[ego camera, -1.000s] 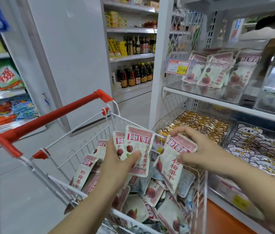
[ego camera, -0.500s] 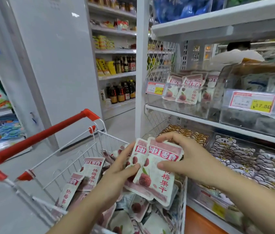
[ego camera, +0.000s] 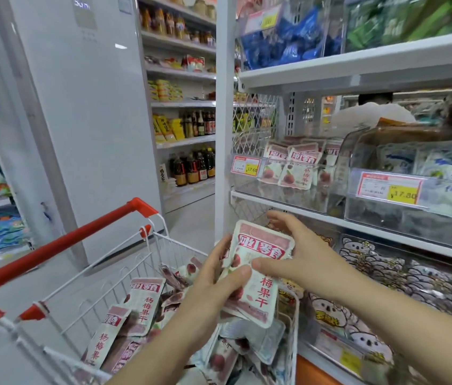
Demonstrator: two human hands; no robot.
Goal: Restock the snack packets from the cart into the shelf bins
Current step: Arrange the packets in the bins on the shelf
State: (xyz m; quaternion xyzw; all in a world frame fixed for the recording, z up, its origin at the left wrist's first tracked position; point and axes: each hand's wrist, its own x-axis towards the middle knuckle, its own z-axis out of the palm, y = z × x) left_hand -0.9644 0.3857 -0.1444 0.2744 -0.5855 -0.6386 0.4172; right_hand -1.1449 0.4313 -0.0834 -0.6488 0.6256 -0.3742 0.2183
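Aisle floor (ego camera: 191,220): pale and smooth, running beyond the cart.
Shelf unit (ego camera: 358,76): white, just right of the cart, with tiers of clear bins.
Cart (ego camera: 147,262): white wire, red handle.
Shelf bin (ego camera: 277,195): clear, above and right of the cart, holding matching packets.
Loose packets (ego camera: 141,304): heaped inside the cart.
Held packets (ego camera: 261,298): a small stack over the cart's right edge; white pouches with a pink top band, red characters and a red fruit picture.
Left hand (ego camera: 213,287): grips the stack, thumb on its front.
Right hand (ego camera: 300,257): pinches the front packet's right side.

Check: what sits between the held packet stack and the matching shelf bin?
Head view: the right hand gripping the packet stack at its top, then the white shelf edge under the clear bin. Nothing else shows in between.
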